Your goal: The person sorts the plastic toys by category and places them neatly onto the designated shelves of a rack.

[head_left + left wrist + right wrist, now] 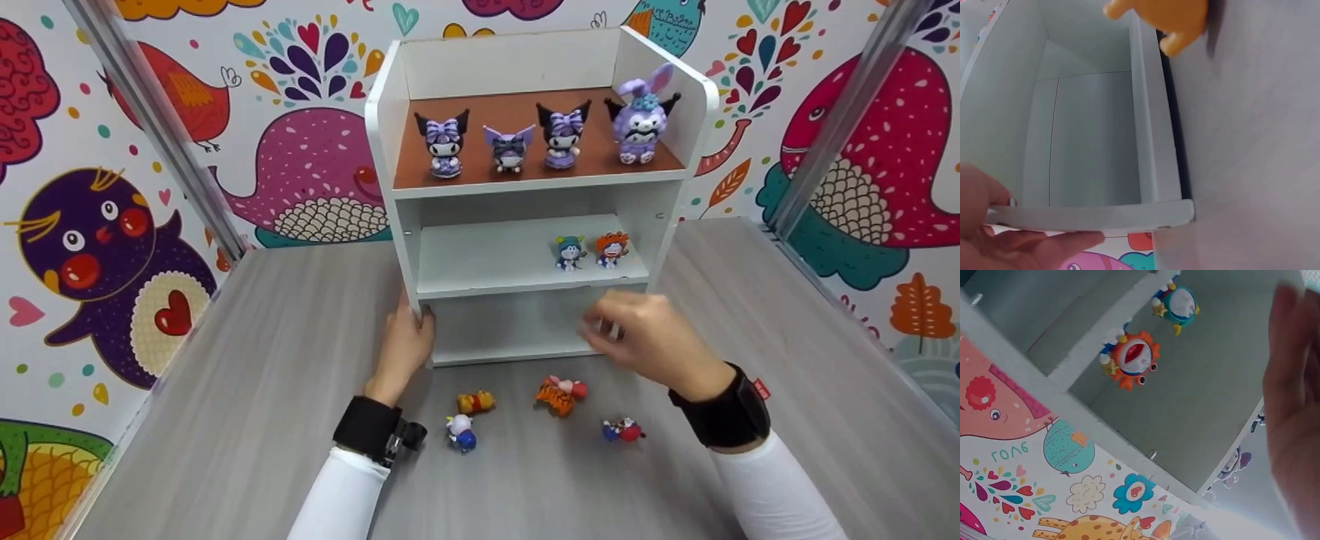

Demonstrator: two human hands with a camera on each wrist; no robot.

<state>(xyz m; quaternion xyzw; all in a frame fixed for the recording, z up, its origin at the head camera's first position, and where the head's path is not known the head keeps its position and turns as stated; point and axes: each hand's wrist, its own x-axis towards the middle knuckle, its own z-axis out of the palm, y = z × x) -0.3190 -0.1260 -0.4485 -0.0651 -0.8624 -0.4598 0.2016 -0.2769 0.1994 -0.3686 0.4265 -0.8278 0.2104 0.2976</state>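
A white three-level shelf unit stands on the grey table. My left hand grips the front edge of its left side panel, thumb inside and fingers outside. My right hand hovers, blurred, in front of the bottom compartment with relaxed fingers and nothing visible in it. Just above it on the middle shelf stand a teal figurine and an orange-maned figurine. Several purple figurines line the brown top shelf.
Loose figurines lie on the table in front of the shelf: a yellow one, a white and blue one, an orange tiger and a red and blue one. Patterned walls with metal posts enclose the table.
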